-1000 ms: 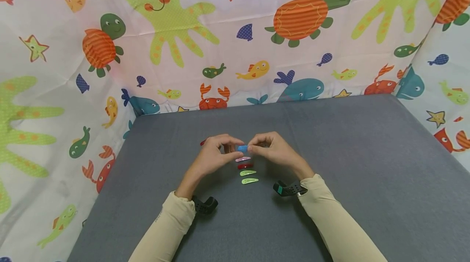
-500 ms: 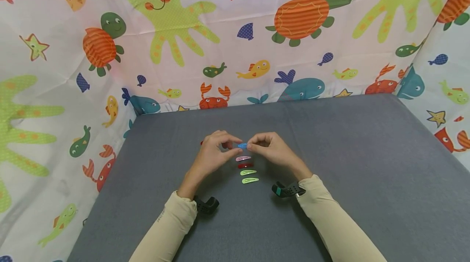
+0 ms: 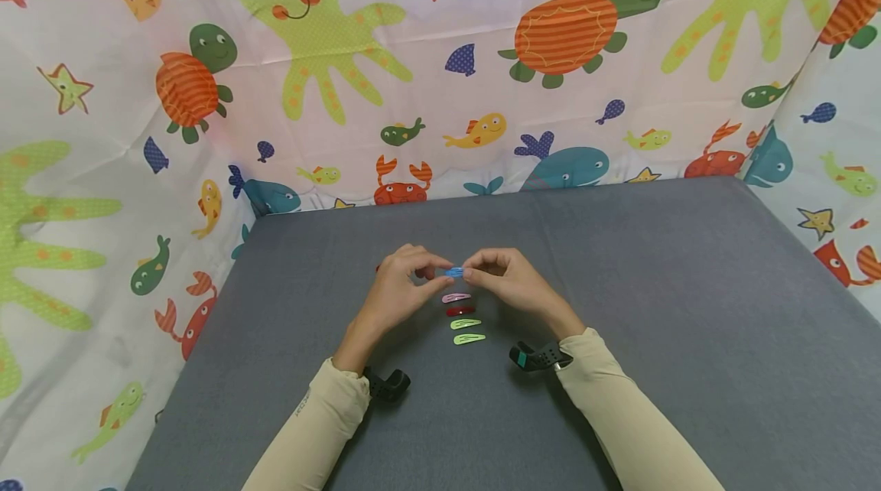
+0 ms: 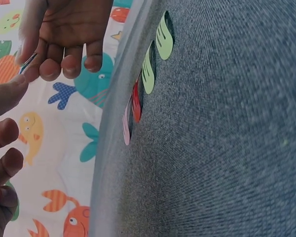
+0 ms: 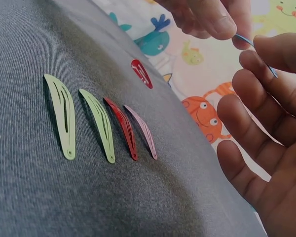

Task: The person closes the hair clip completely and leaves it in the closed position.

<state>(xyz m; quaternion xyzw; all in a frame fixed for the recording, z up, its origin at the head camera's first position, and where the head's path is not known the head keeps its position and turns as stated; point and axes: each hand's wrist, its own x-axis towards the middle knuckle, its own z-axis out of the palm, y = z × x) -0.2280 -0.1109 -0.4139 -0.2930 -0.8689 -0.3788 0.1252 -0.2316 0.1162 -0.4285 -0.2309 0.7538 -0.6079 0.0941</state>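
Note:
A small blue snap hair clip [image 3: 454, 272] is held above the table between both hands. My right hand [image 3: 509, 278] pinches its right end between thumb and index finger, the other fingers loosely bent. At its left end is my left hand [image 3: 406, 281], with thumb and index fingertips on the clip. Edge-on, the blue clip [image 5: 256, 52] looks like a thin bent strip in the right wrist view. Below the hands lies a column of clips: pink [image 3: 456, 297], red [image 3: 460, 310] and two light green ones, the nearest green clip [image 3: 469, 339] lowest.
Another red hair clip [image 5: 141, 74] lies apart on the grey cloth-covered table [image 3: 619, 284], mostly hidden behind the left hand in the head view. A curtain [image 3: 427, 32] printed with sea animals hangs around the table's back and sides.
The blue clip has turned from a broader face to a thinner, flatter look and risen slightly. Both hands have shifted only a little; the clips on the table have stayed put.

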